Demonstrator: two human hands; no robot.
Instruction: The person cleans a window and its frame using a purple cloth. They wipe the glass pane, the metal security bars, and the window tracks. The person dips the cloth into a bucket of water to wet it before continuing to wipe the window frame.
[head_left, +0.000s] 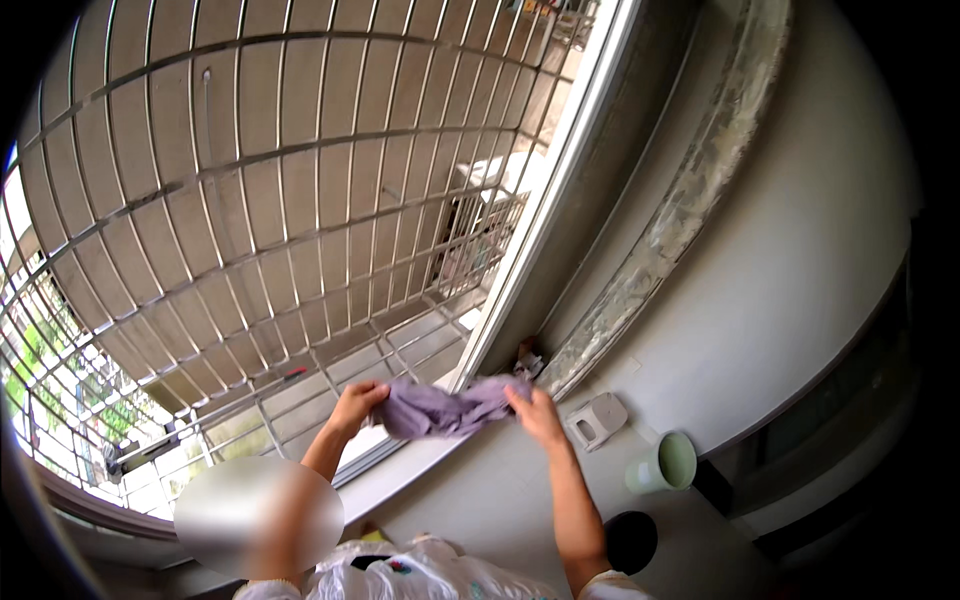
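Note:
A bunched purple cloth (446, 411) is stretched sideways between my two hands, in front of the window sill. My left hand (358, 407) grips its left end, thumb on top. At the other end, my right hand (536, 412) pinches the cloth, its thumb pressed on the fabric. The cloth sags into loose folds in the middle and is slightly blurred. Behind it runs the white window frame (517, 259). Whether the cloth is a garment or a rag I cannot tell.
Beyond the window stands a metal bar grille (315, 150). To the right on the tiled floor are a white plastic stool (598, 421), a pale green bin (661, 465) and a round black object (631, 541). A grey stone-edged trim (652, 255) follows the wall.

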